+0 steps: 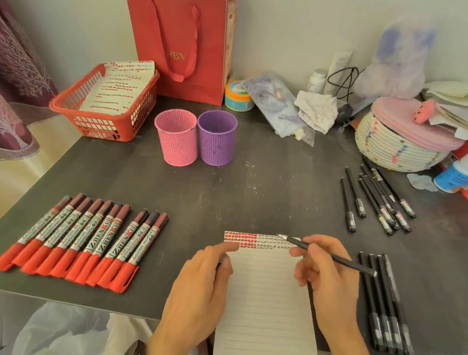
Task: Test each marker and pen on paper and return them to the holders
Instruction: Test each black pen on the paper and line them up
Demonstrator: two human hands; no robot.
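Note:
A lined paper sheet (268, 293) lies at the table's front edge, with red and black test marks along its top. My right hand (323, 275) holds a black pen (341, 261), its uncapped tip pointing left over the marks. My left hand (204, 282) rests on the paper's left edge, and a dark object, perhaps the cap, shows under its fingers. Several red markers (80, 237) lie in a row at the left. A pink holder (176, 141) and a purple holder (216, 137) stand at the middle back.
Several black pens (375, 201) lie at the right, and more capped pens (386, 301) lie next to my right hand. A red basket (101, 126) with marked paper stands at the back left beside a red bag (182, 39). A woven basket (394, 146) and clutter fill the back right.

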